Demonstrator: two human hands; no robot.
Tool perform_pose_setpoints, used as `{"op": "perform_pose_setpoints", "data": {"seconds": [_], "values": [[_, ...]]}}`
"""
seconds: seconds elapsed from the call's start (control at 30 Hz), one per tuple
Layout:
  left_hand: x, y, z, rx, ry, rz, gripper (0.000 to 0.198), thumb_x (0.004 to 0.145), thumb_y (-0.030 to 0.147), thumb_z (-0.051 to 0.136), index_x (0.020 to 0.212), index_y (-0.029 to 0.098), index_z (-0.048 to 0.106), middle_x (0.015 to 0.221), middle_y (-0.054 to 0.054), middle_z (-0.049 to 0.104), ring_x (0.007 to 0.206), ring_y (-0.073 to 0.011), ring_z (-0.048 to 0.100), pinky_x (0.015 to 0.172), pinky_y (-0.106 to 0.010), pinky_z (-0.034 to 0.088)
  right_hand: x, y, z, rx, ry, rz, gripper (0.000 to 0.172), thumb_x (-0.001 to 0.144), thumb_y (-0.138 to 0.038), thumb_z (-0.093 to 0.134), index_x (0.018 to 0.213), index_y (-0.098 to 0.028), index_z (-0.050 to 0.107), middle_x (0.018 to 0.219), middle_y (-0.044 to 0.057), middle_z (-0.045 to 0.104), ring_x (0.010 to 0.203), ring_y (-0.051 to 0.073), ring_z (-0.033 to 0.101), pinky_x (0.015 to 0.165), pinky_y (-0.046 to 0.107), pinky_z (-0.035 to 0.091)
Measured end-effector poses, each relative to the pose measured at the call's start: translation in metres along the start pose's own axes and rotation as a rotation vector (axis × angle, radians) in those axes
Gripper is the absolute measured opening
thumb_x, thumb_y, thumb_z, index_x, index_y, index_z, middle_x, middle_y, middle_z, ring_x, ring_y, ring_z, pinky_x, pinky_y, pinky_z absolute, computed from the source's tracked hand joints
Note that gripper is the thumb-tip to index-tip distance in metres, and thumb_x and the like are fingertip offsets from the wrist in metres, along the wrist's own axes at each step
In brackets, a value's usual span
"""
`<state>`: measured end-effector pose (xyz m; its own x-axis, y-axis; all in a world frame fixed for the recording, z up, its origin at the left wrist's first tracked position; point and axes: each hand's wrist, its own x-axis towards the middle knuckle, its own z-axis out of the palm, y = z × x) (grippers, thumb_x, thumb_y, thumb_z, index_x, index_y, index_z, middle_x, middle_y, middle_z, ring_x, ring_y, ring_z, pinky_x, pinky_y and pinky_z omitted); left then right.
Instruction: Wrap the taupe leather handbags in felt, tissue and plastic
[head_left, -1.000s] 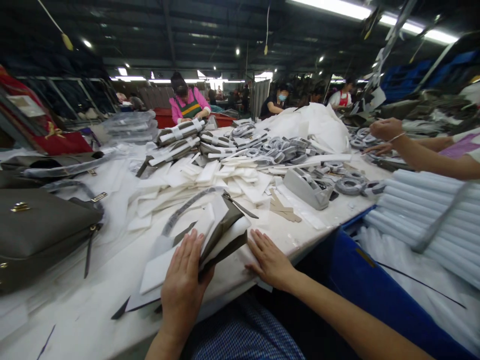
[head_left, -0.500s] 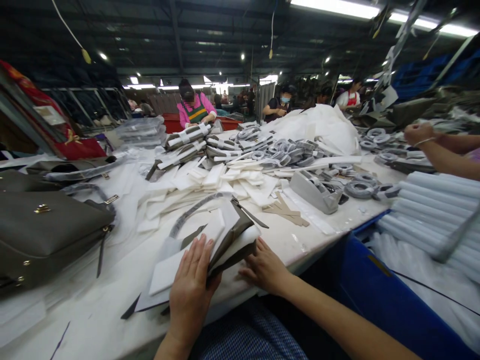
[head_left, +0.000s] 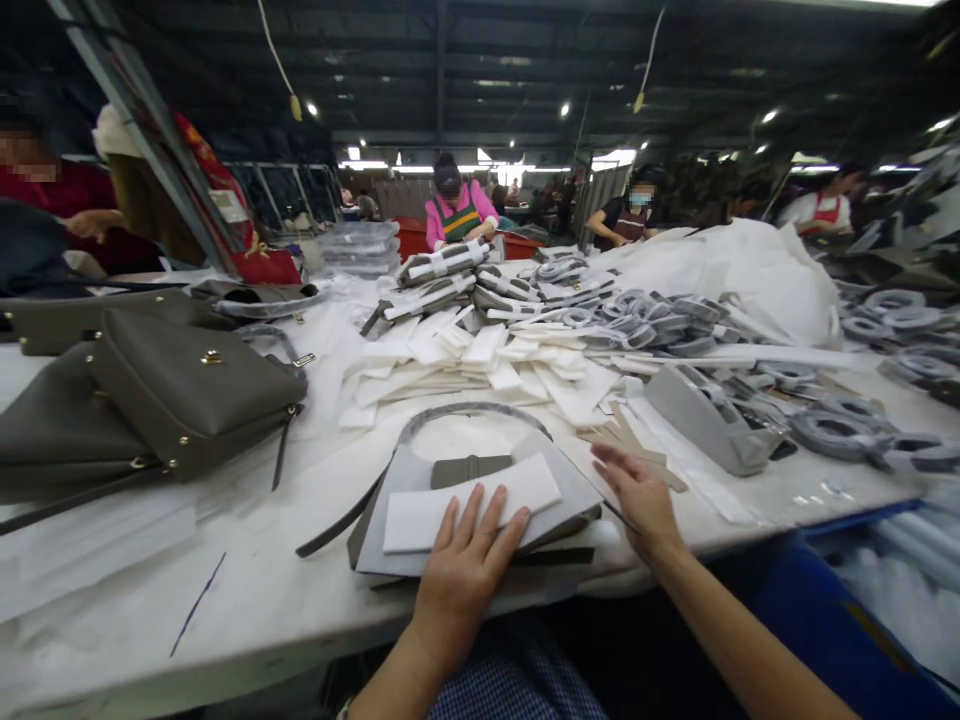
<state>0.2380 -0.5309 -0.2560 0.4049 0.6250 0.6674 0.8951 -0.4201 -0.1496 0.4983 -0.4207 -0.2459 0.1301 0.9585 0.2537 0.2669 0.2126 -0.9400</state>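
A dark olive handbag (head_left: pixel 360 540) lies flat on the table in front of me, largely covered by a pale grey sheet (head_left: pixel 577 485). Its film-wrapped handle (head_left: pixel 469 408) arches away from me. Across the sheet rests a white foam strip (head_left: pixel 427 515). My left hand (head_left: pixel 469 575) presses on the strip's lower edge with fingers spread flat. My right hand (head_left: pixel 641 505) is at the bag's right side, fingers stretched out and holding nothing; whether it touches the bag I cannot tell. A dark strap (head_left: pixel 337 525) sticks out at the bag's left.
Finished-looking olive handbags (head_left: pixel 202 390) stand at left. Behind my bag are piled foam strips (head_left: pixel 480 350), wrapped handles (head_left: pixel 645 310), brown card strips (head_left: pixel 630 440) and a grey folded piece (head_left: pixel 705 410). A blue bin (head_left: pixel 832 600) is at lower right. Co-workers (head_left: pixel 461 205) stand across the table.
The bag has gone from tilted up on its side to lying flat. My right hand has moved from under its edge to beside it. The view has turned left.
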Motion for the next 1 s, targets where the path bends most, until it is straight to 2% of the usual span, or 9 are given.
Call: {"op": "perform_pose_setpoints", "data": {"seconds": [0.1, 0.17, 0.27, 0.33, 0.5, 0.6, 0.73, 0.87, 1.0], "values": [[-0.001, 0.005, 0.003, 0.024, -0.018, 0.032, 0.045, 0.103, 0.025, 0.040, 0.147, 0.030, 0.045, 0.153, -0.003, 0.047, 0.139, -0.0302, 0.045, 0.112, -0.051, 0.043, 0.014, -0.032, -0.017, -0.014, 0.057, -0.068, 0.040, 0.090, -0.051, 0.058, 0.114, -0.021, 0.068, 0.119, 0.007, 0.072, 0.108, 0.024, 0.067, 0.097, 0.039, 0.053], [-0.001, 0.007, 0.002, 0.021, -0.015, 0.034, 0.043, 0.104, 0.026, 0.039, 0.146, 0.031, 0.047, 0.151, -0.003, 0.049, 0.138, -0.0294, 0.047, 0.112, -0.050, 0.043, 0.023, -0.057, -0.010, -0.212, -0.120, -0.145, 0.033, 0.092, -0.045, 0.057, 0.111, -0.023, 0.070, 0.113, 0.006, 0.074, 0.101, 0.022, 0.069, 0.093, 0.036, 0.054], [-0.003, 0.008, -0.001, 0.004, 0.017, 0.076, 0.042, 0.104, 0.028, 0.039, 0.145, 0.032, 0.049, 0.148, -0.001, 0.053, 0.136, -0.0273, 0.050, 0.114, -0.049, 0.040, 0.038, -0.080, 0.022, -0.674, -0.486, -0.177, 0.029, 0.096, -0.038, 0.050, 0.110, -0.024, 0.071, 0.112, 0.005, 0.075, 0.100, 0.021, 0.070, 0.091, 0.032, 0.052], [-0.007, 0.009, -0.004, -0.014, 0.044, 0.097, 0.040, 0.104, 0.030, 0.041, 0.143, 0.034, 0.051, 0.147, 0.000, 0.055, 0.135, -0.0260, 0.051, 0.117, -0.048, 0.036, 0.049, -0.080, 0.048, -0.873, -0.597, -0.133, 0.028, 0.094, -0.039, 0.055, 0.103, -0.020, 0.074, 0.107, 0.010, 0.076, 0.101, 0.026, 0.069, 0.092, 0.037, 0.051], [-0.018, 0.011, -0.016, -0.034, 0.075, 0.097, 0.038, 0.102, 0.032, 0.046, 0.140, 0.034, 0.055, 0.144, 0.000, 0.058, 0.133, -0.0260, 0.053, 0.121, -0.048, 0.028, 0.079, -0.060, 0.091, -1.083, -0.634, 0.062, 0.052, 0.087, -0.057, 0.059, 0.076, -0.010, 0.075, 0.091, 0.025, 0.075, 0.102, 0.041, 0.068, 0.089, 0.048, 0.049], [-0.019, 0.010, -0.021, -0.039, 0.067, 0.099, 0.038, 0.103, 0.032, 0.045, 0.139, 0.033, 0.056, 0.142, 0.000, 0.059, 0.131, -0.0255, 0.055, 0.122, -0.047, 0.025, 0.089, -0.054, 0.102, -1.092, -0.680, 0.151, 0.064, 0.088, -0.067, 0.051, 0.066, -0.011, 0.073, 0.080, 0.023, 0.075, 0.095, 0.037, 0.070, 0.089, 0.043, 0.050], [-0.018, 0.010, -0.022, -0.039, 0.067, 0.109, 0.038, 0.103, 0.033, 0.042, 0.139, 0.033, 0.056, 0.142, -0.001, 0.059, 0.130, -0.0253, 0.056, 0.122, -0.047, 0.025, 0.089, -0.051, 0.109, -1.019, -0.741, 0.246, 0.053, 0.080, -0.061, 0.068, 0.056, -0.013, 0.067, 0.069, 0.018, 0.073, 0.078, 0.031, 0.072, 0.078, 0.035, 0.052], [-0.019, 0.011, -0.018, -0.025, 0.061, 0.109, 0.040, 0.104, 0.033, 0.040, 0.141, 0.033, 0.054, 0.145, -0.001, 0.057, 0.133, -0.0257, 0.053, 0.121, -0.047, 0.026, 0.087, -0.049, 0.100, -0.874, -0.783, 0.376, 0.048, 0.075, -0.061, 0.074, 0.060, -0.016, 0.065, 0.059, 0.009, 0.068, 0.059, 0.020, 0.067, 0.059, 0.029, 0.052], [-0.022, 0.012, -0.016, -0.014, 0.055, 0.116, 0.040, 0.103, 0.035, 0.042, 0.142, 0.034, 0.053, 0.146, -0.001, 0.055, 0.134, -0.0260, 0.052, 0.121, -0.048, 0.028, 0.087, -0.051, 0.090, -0.721, -0.833, 0.424, 0.056, 0.075, -0.071, 0.068, 0.064, -0.017, 0.065, 0.056, 0.008, 0.067, 0.058, 0.020, 0.066, 0.055, 0.028, 0.051]]}}
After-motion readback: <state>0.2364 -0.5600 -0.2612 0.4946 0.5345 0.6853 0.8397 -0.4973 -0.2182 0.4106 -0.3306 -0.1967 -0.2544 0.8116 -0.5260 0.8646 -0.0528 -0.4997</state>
